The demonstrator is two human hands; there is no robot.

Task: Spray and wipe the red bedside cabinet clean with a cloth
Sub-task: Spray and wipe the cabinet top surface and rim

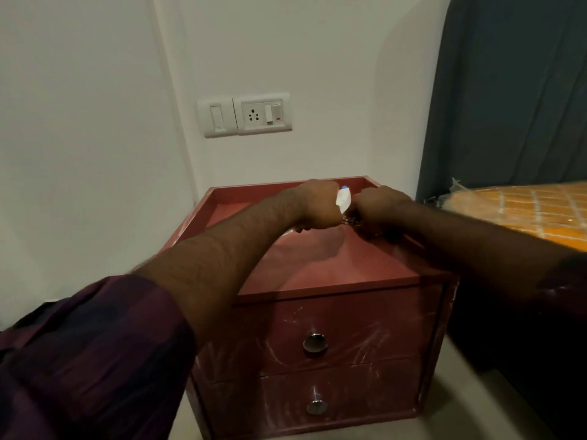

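**Over the red cabinet's top, both hands clenched close together**

Above the back half of the red bedside cabinet, the left hand and right hand are held nearly knuckle to knuckle. The left hand is balled into a fist and grips a white object that sticks out of its thumb side toward the right hand. A small blue tip shows at the top of this object, but I cannot tell exactly what it is. The right hand's fingers are curled downward over a dark, patterned cloth, which peeks out between the two hands just above the cabinet's top. Whether the cloth touches the surface cannot be told.

The cabinet's top is a flat red panel with a raised rim along its back and left edges. Its front has two drawers, one above the other, each with a round metal knob: the upper knob and the lower knob. Clear plastic film with white scuffs covers the cabinet's front.

On the white wall behind the cabinet are a switch plate and, touching it on the right, a socket plate. Right of the cabinet hangs a dark blue-grey curtain, and below it lies an orange quilted mattress. A purple sleeve covers the left upper arm, in front of the cabinet's left side.
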